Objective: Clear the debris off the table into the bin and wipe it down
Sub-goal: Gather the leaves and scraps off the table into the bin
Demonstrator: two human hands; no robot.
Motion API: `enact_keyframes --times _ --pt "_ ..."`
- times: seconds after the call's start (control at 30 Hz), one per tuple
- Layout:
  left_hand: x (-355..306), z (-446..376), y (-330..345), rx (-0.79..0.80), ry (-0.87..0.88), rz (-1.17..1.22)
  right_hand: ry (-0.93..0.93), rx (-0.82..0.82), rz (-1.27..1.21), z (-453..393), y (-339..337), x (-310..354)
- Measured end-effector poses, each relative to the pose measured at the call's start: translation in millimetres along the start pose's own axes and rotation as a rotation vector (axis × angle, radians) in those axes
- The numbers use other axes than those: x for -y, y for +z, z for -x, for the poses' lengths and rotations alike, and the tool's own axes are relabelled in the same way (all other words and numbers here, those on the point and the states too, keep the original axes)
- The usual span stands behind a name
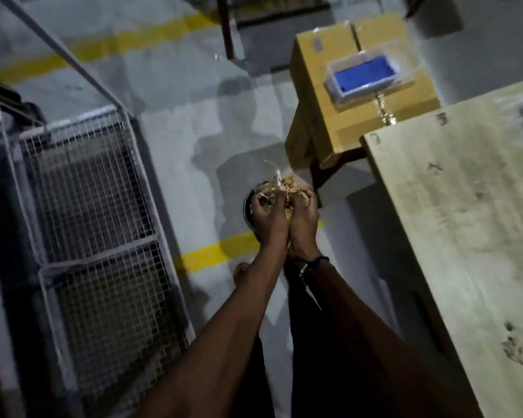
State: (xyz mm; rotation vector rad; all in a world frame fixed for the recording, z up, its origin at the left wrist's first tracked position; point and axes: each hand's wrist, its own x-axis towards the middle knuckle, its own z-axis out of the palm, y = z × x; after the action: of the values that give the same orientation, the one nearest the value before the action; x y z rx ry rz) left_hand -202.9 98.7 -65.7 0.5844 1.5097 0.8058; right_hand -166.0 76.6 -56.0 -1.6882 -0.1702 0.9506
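My left hand (267, 215) and my right hand (304, 220) are cupped together, side by side, holding a heap of tan and shiny debris (280, 184). They hover over a dark round bin (249, 211) on the floor, mostly hidden beneath them. The pale wooden table (465, 221) stands to the right, with a few scraps of debris (518, 349) left near its right edge. A blue cloth (364, 73) lies in a clear tray on a cardboard box.
A cardboard box (344, 122) stands beyond the table's far corner. A white wire-mesh rack (94, 230) fills the left side. Yellow floor stripes (218, 251) cross the grey floor. My foot (242, 273) is below the bin.
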Motion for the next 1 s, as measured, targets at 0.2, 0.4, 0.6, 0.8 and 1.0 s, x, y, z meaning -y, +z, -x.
enact_keyframes --times 0.2,0.4,0.6,0.8,1.0 --pt "105.1 -121.0 10.6 -0.064 -0.021 -0.052 0.048 0.002 0.062 -107.2 20.3 -128.0" --pt "223.2 -227.0 22.2 -0.117 -0.049 -0.122 0.03 0.026 0.196 -199.9 22.2 -248.7" --pt "294.9 -314.0 25.0 -0.177 -0.002 -0.189 -0.001 -0.004 0.307 -263.6 45.5 -332.4" --pt "323.3 -353.1 16.0 -0.156 -0.061 -0.166 -0.004 0.04 0.467 -302.9 44.6 -358.4" --pt "319.0 -341.9 10.5 -0.038 -0.021 -0.325 -0.027 0.089 0.499 -302.7 22.1 -353.9"
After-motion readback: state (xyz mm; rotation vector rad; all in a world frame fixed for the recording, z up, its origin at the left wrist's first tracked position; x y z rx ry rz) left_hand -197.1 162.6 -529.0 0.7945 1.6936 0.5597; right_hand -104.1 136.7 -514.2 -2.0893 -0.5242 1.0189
